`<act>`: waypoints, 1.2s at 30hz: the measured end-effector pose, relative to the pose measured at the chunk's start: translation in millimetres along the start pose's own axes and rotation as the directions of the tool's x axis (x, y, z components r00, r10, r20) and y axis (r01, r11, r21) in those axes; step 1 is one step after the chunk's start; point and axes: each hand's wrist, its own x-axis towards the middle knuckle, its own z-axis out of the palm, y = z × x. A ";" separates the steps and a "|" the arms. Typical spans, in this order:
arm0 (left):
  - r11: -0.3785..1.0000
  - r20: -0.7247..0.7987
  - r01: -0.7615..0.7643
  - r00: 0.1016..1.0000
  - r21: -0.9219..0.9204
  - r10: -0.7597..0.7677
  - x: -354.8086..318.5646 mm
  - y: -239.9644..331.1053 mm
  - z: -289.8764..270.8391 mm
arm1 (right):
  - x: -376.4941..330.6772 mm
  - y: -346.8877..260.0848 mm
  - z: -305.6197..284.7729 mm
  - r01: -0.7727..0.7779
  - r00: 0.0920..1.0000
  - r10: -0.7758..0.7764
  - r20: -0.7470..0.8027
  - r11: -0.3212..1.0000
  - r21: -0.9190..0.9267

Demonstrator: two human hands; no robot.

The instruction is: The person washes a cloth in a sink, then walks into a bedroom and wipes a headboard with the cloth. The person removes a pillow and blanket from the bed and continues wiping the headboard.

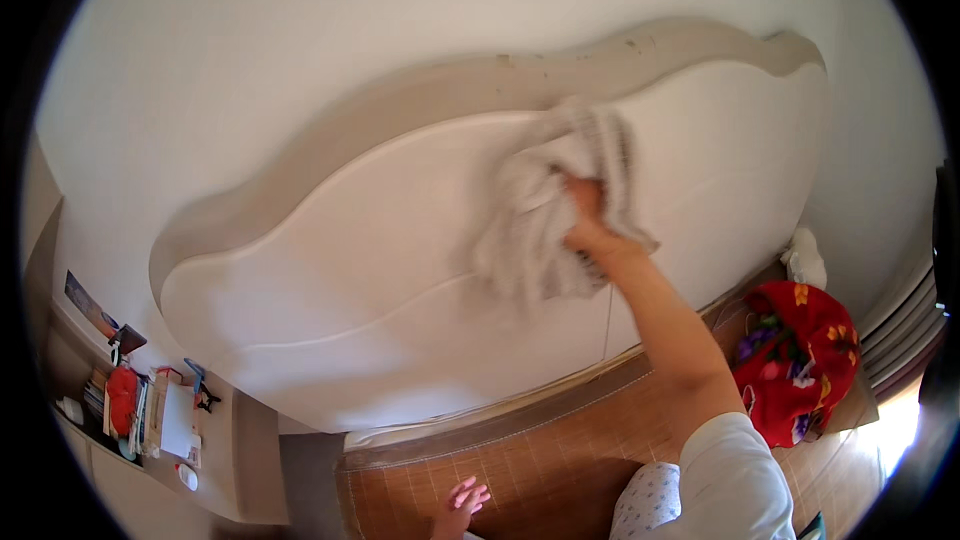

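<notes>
Two hands: right hand [590, 225] up, left hand [462, 502] spread on the bed mat [560, 460].
Grip: fingers bunched around the pale cloth [545, 220].
Cloth: pressed on the white headboard [380, 280].
Advice: firm, overlapping strokes seem best.

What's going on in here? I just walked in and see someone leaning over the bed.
A person is pressing a crumpled light-coloured cloth against the white curved headboard with the right hand, which is closed on the cloth. The cloth looks blurred. The left hand rests open, fingers spread, on the woven bamboo mat covering the bed. A red flowered bundle lies on the mat to the right, and a cluttered bedside shelf sits at the left.
</notes>
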 end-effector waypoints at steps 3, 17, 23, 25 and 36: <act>0.998 -0.023 0.061 0.998 0.022 -0.061 -15.4 -4.8 3.0 | 11.4 25.9 -57.3 -0.131 0.970 0.082 -0.230 0.969 -0.209; 0.951 0.025 -0.243 0.970 0.190 0.242 16.2 74.6 -0.6 | 2.7 -102.4 100.6 0.122 0.968 -0.103 0.228 0.990 -0.070; 0.567 -0.067 -0.415 0.763 0.711 0.642 14.9 299.4 0.4 | 13.5 -62.0 8.2 -0.142 0.961 0.082 0.263 0.966 0.215; 0.059 0.129 -0.386 0.443 0.921 0.887 16.3 346.5 -11.8 | 14.2 -53.1 -16.7 -0.241 0.953 0.197 0.228 0.954 0.181; -0.286 0.175 0.178 0.466 0.941 0.867 35.6 490.0 1.1 | -10.4 -88.5 53.4 0.056 0.997 -0.040 0.071 0.969 -0.239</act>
